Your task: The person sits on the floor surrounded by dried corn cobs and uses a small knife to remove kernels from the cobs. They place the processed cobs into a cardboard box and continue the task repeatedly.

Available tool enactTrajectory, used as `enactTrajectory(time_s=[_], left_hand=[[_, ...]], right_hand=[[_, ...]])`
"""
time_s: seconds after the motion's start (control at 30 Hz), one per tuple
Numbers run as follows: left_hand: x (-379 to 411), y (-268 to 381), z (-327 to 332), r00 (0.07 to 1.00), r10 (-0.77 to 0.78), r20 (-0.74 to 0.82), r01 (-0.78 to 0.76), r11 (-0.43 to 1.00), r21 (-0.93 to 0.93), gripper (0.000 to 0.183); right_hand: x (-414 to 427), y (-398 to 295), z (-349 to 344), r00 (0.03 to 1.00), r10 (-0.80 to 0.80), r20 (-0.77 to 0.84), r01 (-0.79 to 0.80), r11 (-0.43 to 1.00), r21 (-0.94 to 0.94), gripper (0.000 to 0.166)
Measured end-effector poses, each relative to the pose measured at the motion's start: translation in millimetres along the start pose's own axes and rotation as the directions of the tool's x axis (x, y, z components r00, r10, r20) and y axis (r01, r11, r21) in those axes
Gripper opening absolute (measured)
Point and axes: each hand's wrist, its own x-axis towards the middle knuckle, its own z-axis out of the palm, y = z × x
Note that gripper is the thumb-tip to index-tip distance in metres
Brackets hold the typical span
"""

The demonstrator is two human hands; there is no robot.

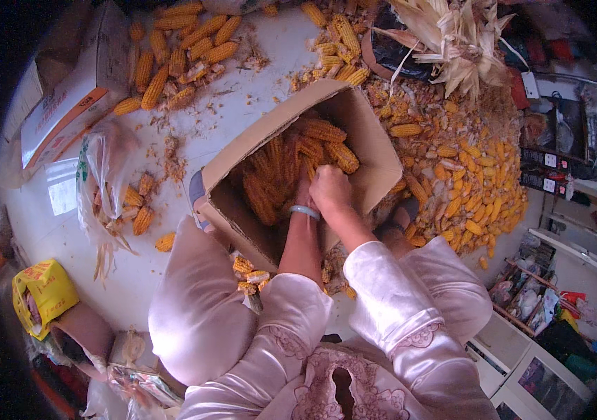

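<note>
An open cardboard box (225,210) stands tilted between the person's knees, with several ears of dried yellow corn (272,181) piled inside. Over its opening, my left hand (303,193), a pale bangle (305,211) at its wrist, closes around an ear of corn (310,169). Most of that ear is hidden by the hands. My right hand (331,189) is curled into a fist against the left hand and on the same ear. More ears of corn (343,156) lie just beyond my knuckles, inside the box.
Loose kernels and cobs (466,189) heap on the floor at right, below dry corn husks (461,47). More corn ears (172,58) lie at upper left. A clear plastic bag (107,173), a printed carton (62,123) and a yellow bag (46,296) stand at left; white cabinets (529,367) at lower right.
</note>
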Motion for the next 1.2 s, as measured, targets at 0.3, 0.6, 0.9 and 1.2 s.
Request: enactTrajectory(time_s=[0.3,0.6,0.9,1.2], left_hand=[[5.1,11.2,-4.2,0.964,-0.105,0.243,0.149,0.974,-0.171,0.051],[-12.1,4.9,15.7,0.995,-0.017,0.096,0.022,0.999,-0.047,0.043],[-4.2,16.5,2.7,0.994,-0.004,0.107,0.027,0.976,-0.216,0.041],[-26.8,-8.3,1.4,0.997,0.020,0.080,-0.014,0.998,-0.069,0.048]], right_hand=[[11.6,-12.2,-3.6,0.991,-0.081,0.106,0.094,0.988,-0.126,0.017],[37.0,33.8,-3.8,0.991,-0.129,0.036,0.122,0.983,0.140,0.014],[13.1,-7.0,6.7,0.980,-0.180,0.085,0.186,0.980,-0.065,0.016],[35.1,32.6,43.2,0.998,-0.019,0.053,0.016,0.999,0.043,0.024]])
